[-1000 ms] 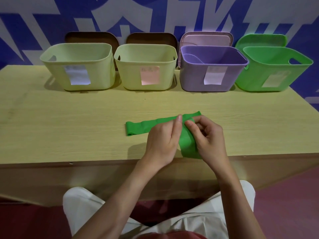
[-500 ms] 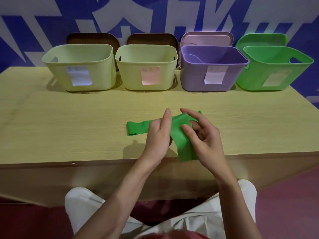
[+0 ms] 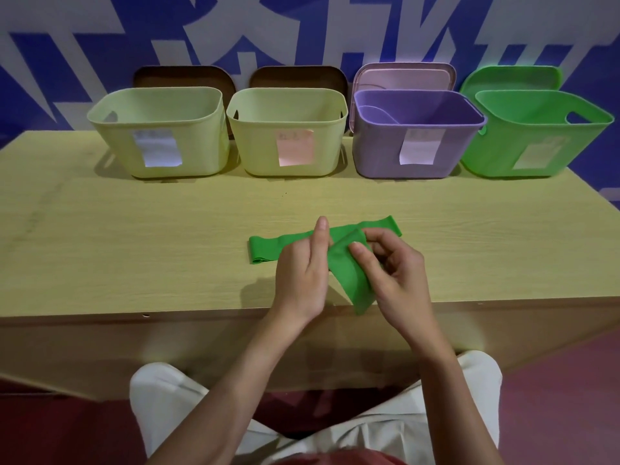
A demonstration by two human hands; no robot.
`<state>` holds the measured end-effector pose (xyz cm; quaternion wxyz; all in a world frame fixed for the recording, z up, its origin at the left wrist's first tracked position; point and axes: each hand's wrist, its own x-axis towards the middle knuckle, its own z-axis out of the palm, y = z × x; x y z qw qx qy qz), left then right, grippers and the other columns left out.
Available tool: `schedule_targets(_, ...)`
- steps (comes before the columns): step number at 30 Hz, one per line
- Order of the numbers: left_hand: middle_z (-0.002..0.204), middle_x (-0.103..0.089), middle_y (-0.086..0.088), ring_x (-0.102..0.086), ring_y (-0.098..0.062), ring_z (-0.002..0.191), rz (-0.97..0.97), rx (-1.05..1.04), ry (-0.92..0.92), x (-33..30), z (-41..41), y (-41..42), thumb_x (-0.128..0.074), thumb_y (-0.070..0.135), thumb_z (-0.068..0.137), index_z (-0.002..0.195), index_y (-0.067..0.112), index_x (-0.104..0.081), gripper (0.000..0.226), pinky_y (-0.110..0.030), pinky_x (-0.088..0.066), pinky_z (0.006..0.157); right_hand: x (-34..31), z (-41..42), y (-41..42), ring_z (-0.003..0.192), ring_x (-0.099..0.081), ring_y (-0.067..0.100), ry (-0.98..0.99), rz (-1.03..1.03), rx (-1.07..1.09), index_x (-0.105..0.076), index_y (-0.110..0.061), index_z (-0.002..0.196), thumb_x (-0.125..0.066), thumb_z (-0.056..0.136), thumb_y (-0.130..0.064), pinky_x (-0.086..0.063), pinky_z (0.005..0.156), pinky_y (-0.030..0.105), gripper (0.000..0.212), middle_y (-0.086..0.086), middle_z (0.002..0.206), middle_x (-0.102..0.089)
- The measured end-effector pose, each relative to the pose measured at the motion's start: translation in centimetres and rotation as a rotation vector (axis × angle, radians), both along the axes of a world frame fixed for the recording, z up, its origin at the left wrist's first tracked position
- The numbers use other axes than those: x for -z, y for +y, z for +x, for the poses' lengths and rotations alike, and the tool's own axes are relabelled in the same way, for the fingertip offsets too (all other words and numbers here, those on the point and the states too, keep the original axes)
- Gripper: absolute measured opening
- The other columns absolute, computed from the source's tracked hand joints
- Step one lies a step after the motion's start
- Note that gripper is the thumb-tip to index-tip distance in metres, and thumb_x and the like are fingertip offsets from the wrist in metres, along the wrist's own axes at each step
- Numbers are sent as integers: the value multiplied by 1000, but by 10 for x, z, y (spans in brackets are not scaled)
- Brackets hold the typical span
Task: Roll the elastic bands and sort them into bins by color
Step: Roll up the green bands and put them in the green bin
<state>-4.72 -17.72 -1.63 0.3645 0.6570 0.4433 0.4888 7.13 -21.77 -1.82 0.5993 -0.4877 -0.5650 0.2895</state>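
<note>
A green elastic band [image 3: 349, 276] lies near the table's front edge, one end flat on the wood at the left, the other folded up between my hands. My left hand [image 3: 303, 270] holds the band's middle, forefinger raised straight. My right hand [image 3: 392, 273] pinches the folded end with curled fingers. Four bins stand in a row at the back: two pale yellow-green bins [image 3: 161, 135] [image 3: 288, 135], a purple bin [image 3: 416, 139] and a green bin [image 3: 533, 135]. Each carries a paper label.
Lids lean on the blue and white wall behind the bins: two brown [image 3: 184, 77], one pink [image 3: 406, 75], one green [image 3: 510, 77]. The wooden table [image 3: 134, 246] stretches bare to the left and right of my hands. My lap in white trousers [image 3: 161, 404] is below the edge.
My hands lifted and refolded the band's right end. My right fingers, spread half a second ago, have curled back onto the fold. The band's left end stayed flat.
</note>
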Motion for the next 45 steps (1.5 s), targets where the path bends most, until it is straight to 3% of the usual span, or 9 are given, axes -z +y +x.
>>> schedule_targets(8, 45, -26, 8, -28, -12, 43, 235, -6, 107, 9, 0, 0, -31, 36, 98, 57, 25, -30, 43, -33, -23, 45, 3, -2, -1, 50, -45, 4, 30, -24, -28, -59, -12, 92, -57, 89, -28, -33, 46, 17, 16, 11, 60, -59)
schedule_targets(11, 46, -29, 1, -28, -11, 44, 98, 15, -36, 5, 2, 0, -35, 41, 96, 53, 19, -32, 49, -37, -25, 46, 1, -1, -1, 49, -38, 9, 38, -17, 5, -59, -11, 106, -58, 88, -25, -30, 46, 20, 23, 21, 56, -46)
schedule_targets(15, 42, -31, 10, -28, -9, 41, -137, 32, -183, 2, 4, -2, -38, 30, 102, 53, 19, -35, 51, -25, -23, 42, 3, 1, 0, 50, -28, 3, 3, 22, 27, -60, -8, 121, -58, 89, -20, -26, 51, 14, 34, -7, 53, -32)
schedule_targets(22, 44, -34, 6, -32, -6, 37, -458, 37, -273, -6, 6, -4, -41, 29, 101, 59, 18, -41, 43, -19, -24, 38, 5, -2, 0, 50, -35, 1, -52, 23, 61, -62, -27, 93, -61, 91, -19, -29, 51, 11, 9, -10, 55, -40)
schedule_targets(29, 50, -42, -14, -42, -30, 49, 31, 41, 18, 10, -6, -4, -30, 49, 94, 60, 1, -43, 61, -47, -35, 51, 8, -1, 2, 54, -41, 10, -83, -9, 83, -63, -24, 84, -63, 88, -29, -34, 50, 28, 6, 12, 60, -54)
schedule_targets(33, 48, -27, 12, -34, -4, 43, 301, 11, 151, 14, -9, -8, -27, 35, 101, 63, 29, -32, 39, -15, -23, 46, 10, -2, 1, 54, -43, 20, -110, -24, 62, -64, -25, 82, -61, 89, -35, -35, 51, 30, 13, 12, 62, -55)
schedule_targets(37, 49, -20, 17, -26, -6, 41, 327, -66, 165, 18, -7, -3, -22, 37, 103, 62, 23, -32, 44, -20, -17, 46, 12, -3, 0, 59, -45, 8, -51, -43, -8, -64, -21, 86, -58, 92, -29, -35, 55, 21, 12, 3, 64, -56)
schedule_targets(40, 47, -23, 13, -30, -16, 44, 322, -98, 158, 19, -7, -1, -26, 31, 100, 58, 19, -34, 45, -31, -23, 44, 14, -2, -2, 61, -47, 28, -8, -64, -66, -66, -20, 103, -61, 89, -37, -39, 56, 37, 22, 20, 69, -54)
schedule_targets(45, 50, -43, -12, -41, -25, 47, -53, 9, -141, 10, -6, -8, -35, 40, 98, 61, 1, -49, 56, -36, -35, 49, 8, 5, -2, 57, -39, 5, 3, -50, -59, -67, -15, 117, -68, 87, -24, -33, 55, 21, 31, -6, 58, -42)
